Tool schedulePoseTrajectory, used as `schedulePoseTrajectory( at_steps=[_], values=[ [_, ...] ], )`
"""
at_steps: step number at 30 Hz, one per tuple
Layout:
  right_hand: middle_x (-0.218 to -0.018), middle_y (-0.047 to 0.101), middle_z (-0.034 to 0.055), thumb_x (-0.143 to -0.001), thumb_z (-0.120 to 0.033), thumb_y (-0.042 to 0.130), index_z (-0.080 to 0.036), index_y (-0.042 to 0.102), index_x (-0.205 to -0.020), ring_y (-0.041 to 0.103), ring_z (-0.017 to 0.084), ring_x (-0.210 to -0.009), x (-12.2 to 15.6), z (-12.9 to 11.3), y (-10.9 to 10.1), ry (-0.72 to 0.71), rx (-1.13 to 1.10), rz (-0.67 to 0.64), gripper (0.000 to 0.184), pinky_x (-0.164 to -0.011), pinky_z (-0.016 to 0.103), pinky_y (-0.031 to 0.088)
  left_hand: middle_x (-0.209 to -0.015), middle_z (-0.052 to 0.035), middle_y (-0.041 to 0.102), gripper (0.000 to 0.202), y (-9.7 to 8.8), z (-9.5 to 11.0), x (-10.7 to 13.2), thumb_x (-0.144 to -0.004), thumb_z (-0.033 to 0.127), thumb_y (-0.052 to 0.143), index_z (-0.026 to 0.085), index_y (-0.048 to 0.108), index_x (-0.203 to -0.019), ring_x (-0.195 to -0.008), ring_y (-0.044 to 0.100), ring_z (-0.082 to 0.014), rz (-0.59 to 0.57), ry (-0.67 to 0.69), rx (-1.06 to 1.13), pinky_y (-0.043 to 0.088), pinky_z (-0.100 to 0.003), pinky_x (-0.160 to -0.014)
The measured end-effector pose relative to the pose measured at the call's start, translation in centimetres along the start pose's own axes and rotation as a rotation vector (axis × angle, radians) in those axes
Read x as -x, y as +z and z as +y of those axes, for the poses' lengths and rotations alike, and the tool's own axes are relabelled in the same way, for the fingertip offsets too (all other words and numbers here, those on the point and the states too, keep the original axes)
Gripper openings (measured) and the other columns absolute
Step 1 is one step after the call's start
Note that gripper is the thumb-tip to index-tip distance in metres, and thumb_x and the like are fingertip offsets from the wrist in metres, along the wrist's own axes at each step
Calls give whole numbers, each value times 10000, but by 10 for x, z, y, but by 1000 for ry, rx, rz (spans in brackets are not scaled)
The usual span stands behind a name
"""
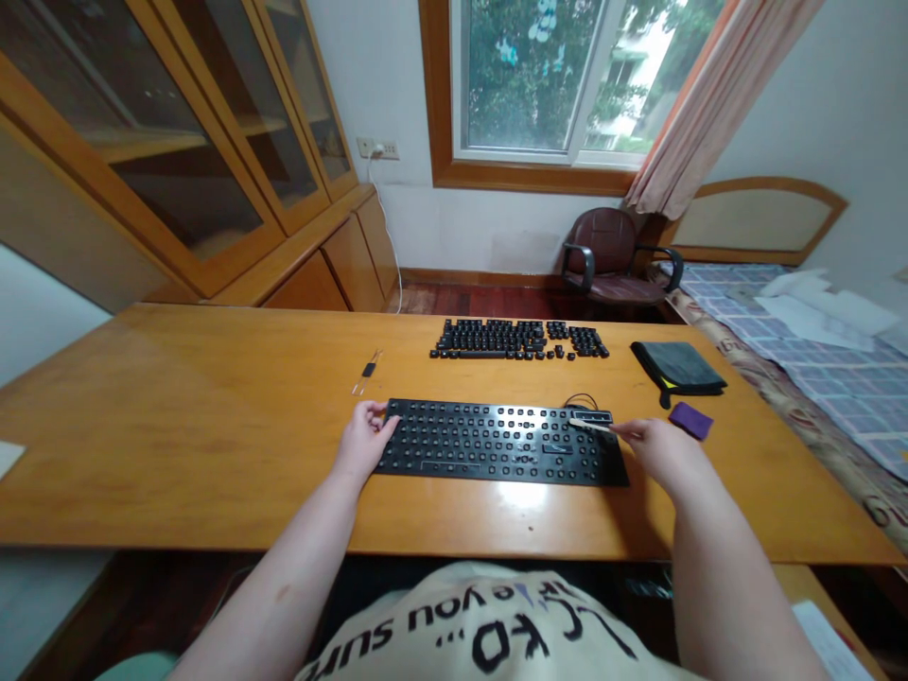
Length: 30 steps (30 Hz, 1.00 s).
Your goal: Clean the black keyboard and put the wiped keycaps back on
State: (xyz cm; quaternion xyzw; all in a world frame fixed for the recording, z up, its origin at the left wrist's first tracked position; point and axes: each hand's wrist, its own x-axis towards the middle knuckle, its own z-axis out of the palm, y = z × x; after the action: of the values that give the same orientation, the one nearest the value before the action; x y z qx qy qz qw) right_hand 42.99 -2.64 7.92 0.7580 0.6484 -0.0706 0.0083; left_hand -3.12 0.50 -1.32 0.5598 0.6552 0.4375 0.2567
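A black keyboard base (489, 445) without its keycaps lies flat on the wooden desk, its switches showing in rows. At its upper left corner, my left hand (367, 433) grips the edge, thumb on top. Between the fingers of my right hand (653, 445) is a thin pale stick (590, 425); its tip meets the upper right part of the base, just below the indicator strip. Whether that tip is a brush or a swab is too small to tell. Behind the base, the loose black keycaps (489, 339) are laid out in keyboard order.
A small black tool with wire ends (370, 370) lies to the left on the desk (213, 426). On the right are a folded dark grey cloth (677, 367) and a purple cloth (690, 421). Beyond the desk stand a chair (610, 251) and a bed (801, 322).
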Motion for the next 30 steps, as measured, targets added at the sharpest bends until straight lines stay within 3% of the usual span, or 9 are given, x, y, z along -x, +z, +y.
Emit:
schedulePoseTrajectory(
  at_steps=[5, 16, 22, 30],
  values=[
    [-948, 678, 50, -823, -272, 445, -319, 692, -1026, 635, 195, -803, 1, -5, -7, -19, -47, 42, 322, -686, 265, 433, -924, -29, 602, 352, 1, -3, -1, -700, 402, 611, 207, 409, -913, -601, 503, -95, -5, -5, 3, 444, -248, -611],
    [-1027, 679, 41, -838, -269, 433, -312, 668, -1073, 622, 199, -931, -8, -11, 16, -59, -208, -39, 336, -771, 276, 448, -897, -23, 600, 335, 1, 1, 0, -705, 394, 603, 206, 411, -906, -572, 486, -91, 1, 18, -4, 433, -240, -579],
    [-1120, 650, 36, -834, -241, 436, -310, 663, -1086, 595, 201, -1010, -11, -36, 21, -136, -239, -52, 346, -844, 282, 435, -911, -24, 609, 337, 1, -1, 0, -706, 393, 606, 208, 410, -908, -568, 497, -89, 3, 15, -10, 444, -247, -590],
    [-1038, 659, 46, -872, -249, 381, -318, 651, -1106, 611, 180, -921, -16, -72, 8, -262, -143, -62, 364, -792, 253, 422, -878, -12, 599, 337, 0, 1, 1, -705, 407, 601, 211, 417, -909, -581, 499, -98, -5, 14, -5, 440, -246, -597]
  ],
)
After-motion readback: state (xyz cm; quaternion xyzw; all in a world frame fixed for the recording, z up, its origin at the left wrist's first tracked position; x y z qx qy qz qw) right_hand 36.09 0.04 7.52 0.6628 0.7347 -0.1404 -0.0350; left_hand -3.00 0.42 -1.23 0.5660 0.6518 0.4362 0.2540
